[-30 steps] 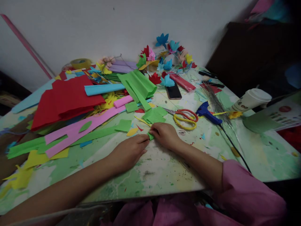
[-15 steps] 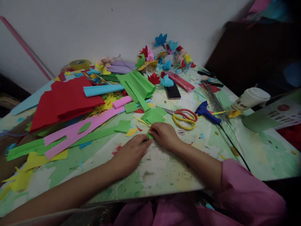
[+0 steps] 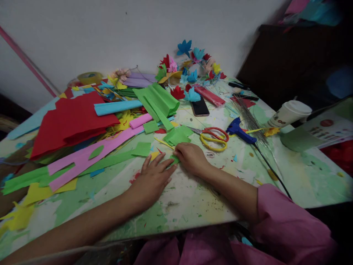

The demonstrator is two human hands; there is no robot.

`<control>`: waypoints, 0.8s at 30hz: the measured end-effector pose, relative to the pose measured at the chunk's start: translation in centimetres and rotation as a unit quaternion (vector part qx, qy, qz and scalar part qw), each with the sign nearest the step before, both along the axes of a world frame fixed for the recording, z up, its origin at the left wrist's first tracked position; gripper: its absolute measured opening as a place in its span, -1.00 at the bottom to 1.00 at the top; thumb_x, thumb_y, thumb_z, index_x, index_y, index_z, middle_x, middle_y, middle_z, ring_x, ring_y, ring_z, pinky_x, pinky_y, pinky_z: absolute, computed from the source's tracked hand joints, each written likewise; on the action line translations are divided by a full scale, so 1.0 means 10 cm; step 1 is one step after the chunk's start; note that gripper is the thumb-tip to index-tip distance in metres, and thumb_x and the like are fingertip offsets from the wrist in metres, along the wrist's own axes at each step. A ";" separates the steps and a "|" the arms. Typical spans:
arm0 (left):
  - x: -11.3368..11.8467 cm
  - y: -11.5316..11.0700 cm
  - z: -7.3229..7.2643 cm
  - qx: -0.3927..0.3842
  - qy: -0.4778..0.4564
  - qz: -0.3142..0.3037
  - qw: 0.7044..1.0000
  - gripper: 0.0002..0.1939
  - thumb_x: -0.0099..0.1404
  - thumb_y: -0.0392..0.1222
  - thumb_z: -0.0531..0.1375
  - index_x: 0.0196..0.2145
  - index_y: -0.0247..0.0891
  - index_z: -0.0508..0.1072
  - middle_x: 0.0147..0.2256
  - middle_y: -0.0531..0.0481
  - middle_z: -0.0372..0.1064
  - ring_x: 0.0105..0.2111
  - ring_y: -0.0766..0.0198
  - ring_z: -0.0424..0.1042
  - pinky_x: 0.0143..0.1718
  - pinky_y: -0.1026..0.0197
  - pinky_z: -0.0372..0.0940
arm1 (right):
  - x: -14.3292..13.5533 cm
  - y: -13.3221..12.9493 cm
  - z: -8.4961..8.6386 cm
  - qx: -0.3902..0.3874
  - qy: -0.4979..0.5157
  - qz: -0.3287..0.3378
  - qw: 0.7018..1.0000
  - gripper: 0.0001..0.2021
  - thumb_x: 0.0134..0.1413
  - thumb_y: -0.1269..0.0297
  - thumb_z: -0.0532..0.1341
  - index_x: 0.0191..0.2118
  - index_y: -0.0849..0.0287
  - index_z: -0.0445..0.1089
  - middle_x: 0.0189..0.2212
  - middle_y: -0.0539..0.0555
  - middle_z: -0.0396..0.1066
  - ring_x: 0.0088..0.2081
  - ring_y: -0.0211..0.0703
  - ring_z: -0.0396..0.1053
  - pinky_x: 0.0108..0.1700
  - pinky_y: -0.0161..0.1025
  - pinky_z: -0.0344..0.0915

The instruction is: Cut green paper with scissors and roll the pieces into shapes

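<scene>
A small piece of green crepe paper (image 3: 175,159) lies under the curled fingers of my right hand (image 3: 192,158), which pinches it near the table top. Just left of it, my left hand (image 3: 151,178) rests with its fingers spread and its fingertips beside the paper's edge. Beyond my right hand sits a pile of cut green paper squares (image 3: 178,135). Scissors (image 3: 214,144) with red and yellow handles lie to the right of that pile. How the held piece is folded is mostly hidden by my fingers.
Red crepe paper (image 3: 74,119) and a pink strip (image 3: 102,151) cover the left side. A blue glue gun (image 3: 241,131) with a cord, a bundle of wires (image 3: 249,114), a lidded cup (image 3: 289,114) and a phone (image 3: 200,106) stand or lie rightward. Paper flowers (image 3: 192,76) stand at the back.
My left hand has let go of the green paper and spread its fingers, drawing slightly left. My right hand stays on the piece. The whole view has shifted a little.
</scene>
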State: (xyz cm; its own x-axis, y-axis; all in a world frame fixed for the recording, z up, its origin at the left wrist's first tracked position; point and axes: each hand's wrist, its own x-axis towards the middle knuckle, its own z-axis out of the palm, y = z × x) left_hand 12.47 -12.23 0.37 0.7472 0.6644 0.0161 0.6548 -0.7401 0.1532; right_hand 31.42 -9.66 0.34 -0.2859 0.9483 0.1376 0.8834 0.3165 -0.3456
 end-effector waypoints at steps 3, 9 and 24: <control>0.01 -0.03 -0.01 0.017 0.016 0.012 1.000 -0.59 0.31 -0.26 -0.02 0.10 -0.07 0.27 0.16 -0.01 0.17 0.22 -0.11 -0.10 0.14 -0.36 -0.21 | 0.01 -0.06 0.02 0.017 -0.008 0.009 1.000 -0.77 0.19 0.14 0.06 -0.22 0.20 0.30 -0.28 0.12 0.38 -0.21 -0.10 0.27 -0.23 -0.24 0.10; 0.00 -0.07 -0.04 0.024 0.027 0.015 0.999 -0.58 0.34 -0.24 -0.09 0.11 -0.06 0.26 0.20 -0.01 0.09 0.24 -0.11 -0.11 0.12 -0.41 -0.23 | 0.02 -0.12 -0.01 0.012 -0.054 0.008 0.998 -0.74 0.18 0.20 0.08 -0.07 0.23 0.24 -0.16 0.20 0.31 -0.10 0.02 0.18 -0.07 -0.11 0.07; -0.01 -0.11 -0.04 0.026 0.036 0.004 0.999 -0.55 0.37 -0.17 -0.12 0.19 -0.15 0.14 0.22 -0.08 0.05 0.26 -0.02 -0.14 0.18 -0.32 -0.31 | 0.04 -0.12 0.00 0.012 -0.078 -0.011 0.997 -0.49 0.19 0.06 0.03 0.16 0.26 0.08 -0.02 0.28 0.26 0.03 0.10 0.13 0.01 -0.05 0.04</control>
State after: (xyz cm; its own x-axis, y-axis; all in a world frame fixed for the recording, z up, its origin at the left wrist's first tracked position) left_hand 12.41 -13.37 -0.03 0.7430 0.6693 -0.0028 0.6679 -0.7412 0.0675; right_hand 31.78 -10.81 0.38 -0.2852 0.9514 0.1161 0.9327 0.3034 -0.1952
